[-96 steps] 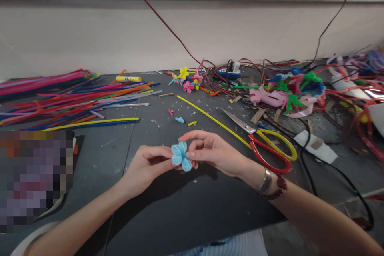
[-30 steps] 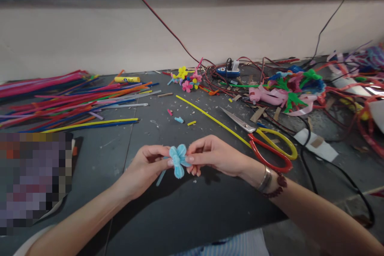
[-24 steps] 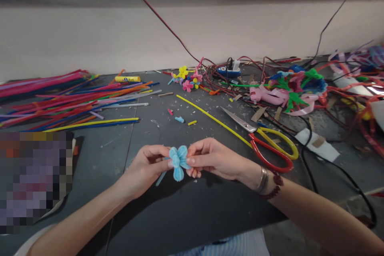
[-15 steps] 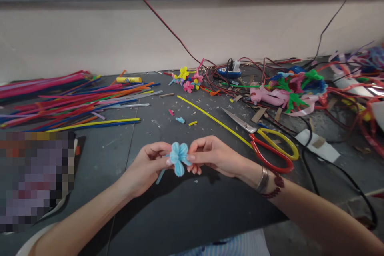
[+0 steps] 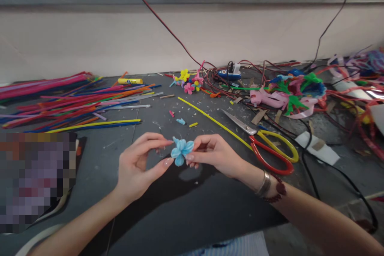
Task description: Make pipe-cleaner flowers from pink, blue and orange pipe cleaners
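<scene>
A light-blue pipe-cleaner flower [image 5: 181, 150] with rounded petals is held just above the dark tabletop. My right hand [image 5: 214, 155] pinches its right side between thumb and fingers. At the flower's left edge is my left hand [image 5: 141, 168], its thumb and forefinger spread apart; whether the fingertips touch the petals I cannot tell. Scissors [image 5: 253, 130] with one red and one yellow handle lie open to the right of my right hand. Beyond my hands a long yellow pipe cleaner [image 5: 214, 120] rests on the table, along with short blue [image 5: 181, 121] and yellow offcuts [image 5: 193, 125].
Bundles of coloured pipe cleaners [image 5: 75, 102] and a yellow glue stick [image 5: 130, 81] lie at the left. Small finished flowers [image 5: 189, 82] sit at the back. Tangled cables [image 5: 216, 78], a blue power strip [image 5: 229, 74] and a pink glue gun [image 5: 267, 98] crowd the right.
My left thumb and forefinger have opened away from the flower's left side. The flower has turned and its hanging stem no longer shows below; my right hand keeps its pinch.
</scene>
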A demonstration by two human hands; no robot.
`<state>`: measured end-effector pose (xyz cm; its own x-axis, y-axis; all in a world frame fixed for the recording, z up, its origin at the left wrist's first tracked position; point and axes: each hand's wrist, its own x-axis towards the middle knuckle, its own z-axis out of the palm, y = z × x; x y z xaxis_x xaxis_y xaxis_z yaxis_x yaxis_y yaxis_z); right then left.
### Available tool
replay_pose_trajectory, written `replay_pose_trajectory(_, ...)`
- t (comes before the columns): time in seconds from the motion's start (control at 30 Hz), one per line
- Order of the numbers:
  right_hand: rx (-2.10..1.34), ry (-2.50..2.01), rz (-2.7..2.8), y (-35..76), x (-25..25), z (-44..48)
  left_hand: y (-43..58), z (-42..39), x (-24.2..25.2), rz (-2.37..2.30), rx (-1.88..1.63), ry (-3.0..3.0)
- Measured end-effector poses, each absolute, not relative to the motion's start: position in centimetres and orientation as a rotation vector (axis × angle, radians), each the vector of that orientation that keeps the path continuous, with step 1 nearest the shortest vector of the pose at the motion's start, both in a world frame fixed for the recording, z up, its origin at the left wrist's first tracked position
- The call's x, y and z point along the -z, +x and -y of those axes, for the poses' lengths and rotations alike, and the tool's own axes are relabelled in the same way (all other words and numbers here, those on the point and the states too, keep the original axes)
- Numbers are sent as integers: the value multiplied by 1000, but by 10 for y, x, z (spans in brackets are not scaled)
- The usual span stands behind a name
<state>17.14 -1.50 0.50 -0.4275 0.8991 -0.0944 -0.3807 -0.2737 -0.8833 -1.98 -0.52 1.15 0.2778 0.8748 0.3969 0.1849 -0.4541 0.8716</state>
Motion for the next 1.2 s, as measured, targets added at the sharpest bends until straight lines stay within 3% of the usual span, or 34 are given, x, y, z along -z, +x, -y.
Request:
replay_pose_trajectory(0.23,-1779,-786,1112,170,-5,17,-10,11,-17,-1072,-1071,1479)
replay_pose_trajectory(0.57,-1767,-805,1259,171,-8,14,-11,4,-8,-883,-922,1096)
replay_pose_trajectory(0.9,-738,-898,1878,178,-1,11,-13,4,-6,-872,-936,1137)
replay_pose_trajectory(1.2,-511,-772,1991,175,-1,15,-10,5,-3,-859,-935,1109)
